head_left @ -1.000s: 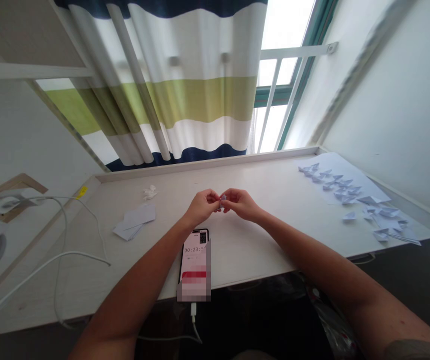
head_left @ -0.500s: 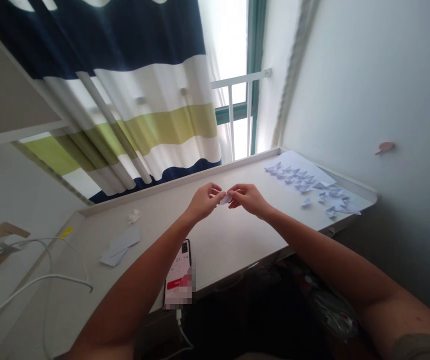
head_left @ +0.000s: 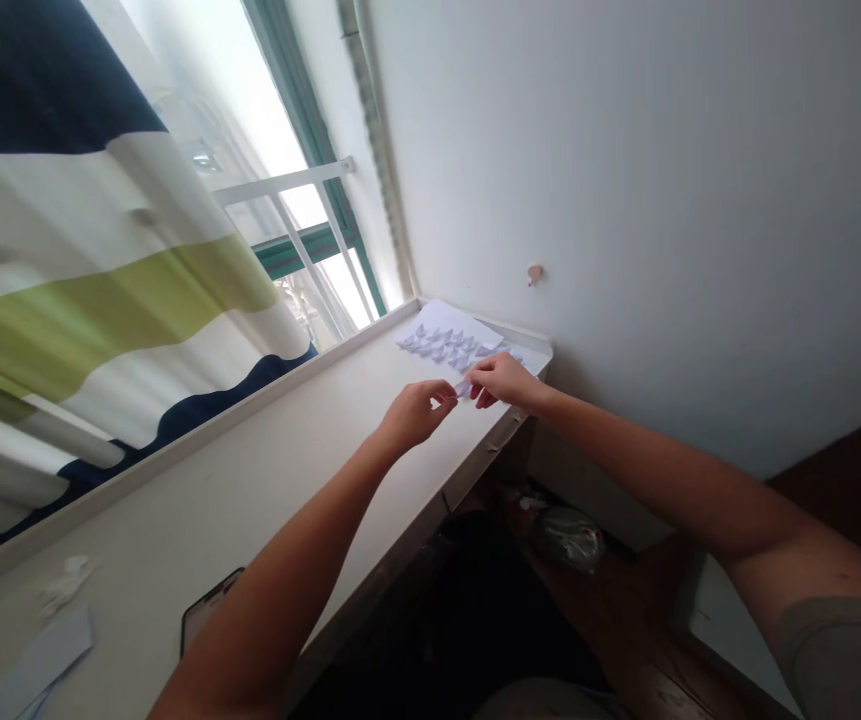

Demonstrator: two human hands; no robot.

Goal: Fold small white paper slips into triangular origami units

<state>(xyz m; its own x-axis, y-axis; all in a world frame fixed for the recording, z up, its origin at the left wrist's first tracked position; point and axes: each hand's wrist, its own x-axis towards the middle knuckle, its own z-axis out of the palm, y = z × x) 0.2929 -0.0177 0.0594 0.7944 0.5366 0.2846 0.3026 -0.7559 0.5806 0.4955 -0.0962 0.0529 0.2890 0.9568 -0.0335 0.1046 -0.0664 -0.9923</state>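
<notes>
My left hand [head_left: 421, 412] and my right hand [head_left: 501, 381] meet above the right part of the white desk, with fingertips closed. Pinched between them is a small folded white paper boat [head_left: 463, 389], partly covered by the fingers. Just beyond, several little paper boats [head_left: 441, 345] stand in rows on and near a white sheet of paper [head_left: 446, 316]. My right hand and wrist hide some of these boats.
The white desk [head_left: 280, 480] has a raised back rim. At the lower left lie a phone [head_left: 205, 607], partly under my left forearm, paper strips [head_left: 44, 665] and crumpled paper scraps [head_left: 66, 583]. A striped curtain [head_left: 115, 290] hangs behind; a pink hook [head_left: 535, 274] sits on the wall.
The view has swung to the right. Both hands, still around the folded paper, have shifted right along the desk, close to the rows of paper boats.
</notes>
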